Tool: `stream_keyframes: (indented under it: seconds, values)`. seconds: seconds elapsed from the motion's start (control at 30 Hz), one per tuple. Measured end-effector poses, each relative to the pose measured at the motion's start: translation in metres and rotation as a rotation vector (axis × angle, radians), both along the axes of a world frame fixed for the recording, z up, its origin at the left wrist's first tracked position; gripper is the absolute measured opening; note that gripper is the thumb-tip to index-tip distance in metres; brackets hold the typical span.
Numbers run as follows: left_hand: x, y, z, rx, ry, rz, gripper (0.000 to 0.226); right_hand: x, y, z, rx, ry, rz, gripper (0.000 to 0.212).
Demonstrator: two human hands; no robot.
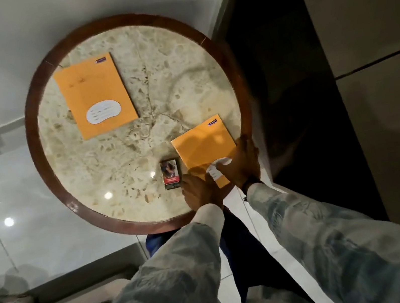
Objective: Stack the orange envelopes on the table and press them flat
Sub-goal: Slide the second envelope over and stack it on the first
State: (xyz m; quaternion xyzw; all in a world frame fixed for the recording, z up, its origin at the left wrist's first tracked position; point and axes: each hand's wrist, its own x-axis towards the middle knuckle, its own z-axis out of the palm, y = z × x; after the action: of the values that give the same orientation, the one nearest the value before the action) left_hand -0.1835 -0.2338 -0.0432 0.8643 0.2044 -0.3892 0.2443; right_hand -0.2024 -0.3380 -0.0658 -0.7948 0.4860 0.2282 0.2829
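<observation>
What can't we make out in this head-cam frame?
- Near orange envelope: its near corner and most of its white label, head view, covered by the left hand and right hand.
- Grip: whether either hand pinches the envelope or only presses on it; the fingers hide the contact.
- Far orange envelope: label writing and corner logo, too small and blurred.
- Small box: print unreadable, too small.
- Table: its base, hidden under the top.
</observation>
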Motion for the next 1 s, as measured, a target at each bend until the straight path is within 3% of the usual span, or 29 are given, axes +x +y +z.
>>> stream_keyframes:
  seconds: [0.13,0.23,0.3,0.47,0.57,0.67,0.77,1.0]
  values:
    - [0.019,0.003,-0.004,-0.124,-0.157,0.012,0.031,0.012,-0.02,0.001,0.112,-0.028,-0.181,0.095]
    - [0.055,0.012,0.004,-0.287,-0.284,0.018,0.019,0.04,-0.031,0.007,0.269,-0.113,-0.316,0.072]
    - [0.092,0.025,0.009,-0.331,-0.38,0.027,0.019,0.075,-0.027,0.015,0.255,-0.192,-0.314,0.058]
    - [0.21,0.079,0.01,-0.262,-0.544,-0.022,0.026,0.197,0.021,0.031,0.14,-0.381,-0.145,0.069]
    - [0.273,0.114,-0.002,-0.146,-0.486,-0.077,0.03,0.255,0.059,0.022,0.132,-0.408,-0.045,0.069]
    - [0.298,0.139,-0.013,-0.023,-0.439,-0.213,0.032,0.277,0.086,0.004,0.124,-0.309,0.081,0.067]
    - [0.3,0.148,-0.021,0.028,-0.466,-0.275,0.055,0.276,0.1,-0.011,0.046,-0.275,0.139,0.059]
    - [0.333,0.153,-0.036,-0.132,-0.269,0.073,0.07,0.287,0.112,-0.011,0.006,-0.254,0.24,0.067]
